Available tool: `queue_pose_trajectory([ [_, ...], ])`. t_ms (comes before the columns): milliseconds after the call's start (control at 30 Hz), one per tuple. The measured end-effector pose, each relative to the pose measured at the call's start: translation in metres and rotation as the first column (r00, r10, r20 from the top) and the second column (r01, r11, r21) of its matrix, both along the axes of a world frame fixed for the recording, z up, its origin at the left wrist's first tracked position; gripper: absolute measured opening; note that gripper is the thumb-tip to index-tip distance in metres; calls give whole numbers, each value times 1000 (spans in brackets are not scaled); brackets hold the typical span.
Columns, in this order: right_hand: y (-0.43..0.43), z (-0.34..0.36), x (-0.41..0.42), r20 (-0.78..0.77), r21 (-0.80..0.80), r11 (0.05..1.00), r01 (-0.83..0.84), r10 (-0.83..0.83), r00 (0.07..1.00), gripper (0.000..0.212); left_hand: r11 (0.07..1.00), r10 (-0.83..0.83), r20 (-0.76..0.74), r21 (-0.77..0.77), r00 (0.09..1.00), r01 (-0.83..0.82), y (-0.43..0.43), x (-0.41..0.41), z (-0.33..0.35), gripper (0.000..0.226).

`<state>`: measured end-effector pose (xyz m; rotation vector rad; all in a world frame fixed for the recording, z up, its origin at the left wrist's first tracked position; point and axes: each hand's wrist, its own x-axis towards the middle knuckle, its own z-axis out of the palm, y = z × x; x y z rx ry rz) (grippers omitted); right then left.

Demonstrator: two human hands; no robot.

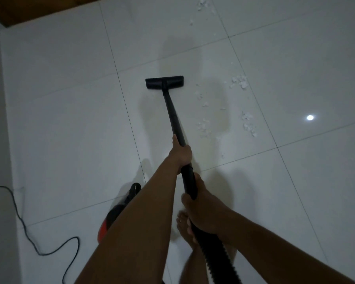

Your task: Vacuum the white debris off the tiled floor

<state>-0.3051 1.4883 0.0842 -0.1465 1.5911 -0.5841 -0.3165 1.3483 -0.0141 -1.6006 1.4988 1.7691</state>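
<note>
Home interior: glossy white floor tiles (70, 119), bare foot (183, 224), household vacuum (114, 214)

Tiles (70, 99) glossy, smooth, mirroring a light spot (310, 117) at three o'clock. My wand (173, 117) matt black plastic; hose (213, 252) ribbed.

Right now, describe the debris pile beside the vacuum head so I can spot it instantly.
Find the black vacuum head on the tiled floor. Straight to its right, a debris pile sits just left of a grout line. Only this pile lines up with the head; the other piles lie nearer the person or far beyond.
</note>
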Motion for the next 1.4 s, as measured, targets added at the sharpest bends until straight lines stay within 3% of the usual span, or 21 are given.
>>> queue_pose_trajectory([
  [233, 46, 2, 30, 61, -49, 996, 79, -76, 995, 71, 1000, 8, 20, -7, 1000, -8, 46, 30, 11, 70],
  [767, 218, 34, 90, 33, -93, 995, 40, -37, 999, 56, 998, 61, 19, 0, 998, -61, 218, 102, 33, 70],
  [1100, 271, 46, 141, -103, -88, 996, -33, 24, 994, 62, 999, 17, 37, 42, 999, -19, 275, 149, 49, 71],
  [1400, 289, 98, 201, -2, 8, 992, 124, -124, 992, 61, 991, -120, 75, 73, 990, 115, 304, 201, 77, 69],
])
